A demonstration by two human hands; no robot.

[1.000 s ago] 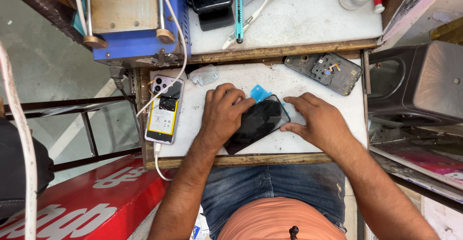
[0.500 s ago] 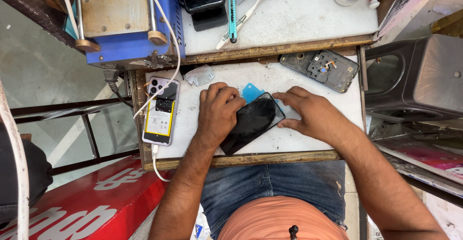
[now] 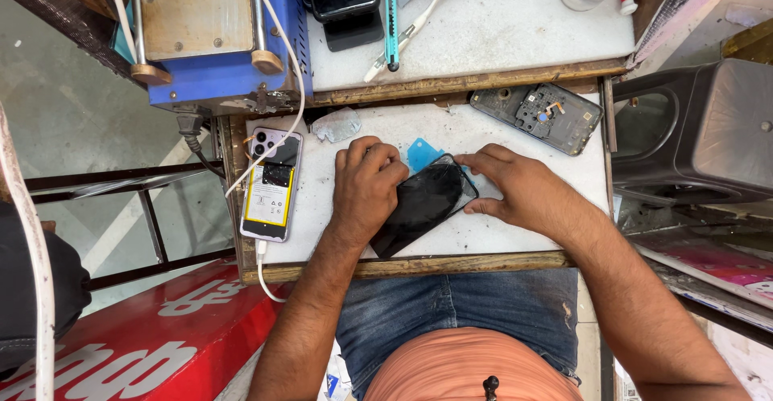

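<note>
Fingers (image 3: 366,159) of our left hand (image 3: 366,196) are curled down onto the upper left part of a black phone screen (image 3: 423,206), knuckles up, pressing it flat rather than wrapped round it. Fingers of our right hand (image 3: 515,188) are spread and slightly bent, tips touching the screen's upper right edge and corner; palm sits on the counter (image 3: 515,131) just right of it. Neither hand closes round the screen, both only press or steady it. The screen lies diagonally on the lower white counter, glass looks cracked, lower end pointing toward our lap, upper end between the two hands. A small blue plastic card (image 3: 423,153) lies just beyond the screen's top end, partly tucked under it, between our two sets of fingertips. Left of our left hand, well clear, an opened phone (image 3: 272,183) lies back-off with its yellow battery showing and a white cable (image 3: 278,87) running to it. A crumpled clear plastic scrap (image 3: 336,125) sits near the counter's far edge, above our left hand. At far right of the same counter lies a dark phone frame (image 3: 538,117) with exposed parts, apart from our right hand. On the upper counter: a blue machine (image 3: 213,35) with a tan plate at left, a black phone (image 3: 342,2), a teal knife (image 3: 390,14), a white toothbrush (image 3: 415,24).
</note>
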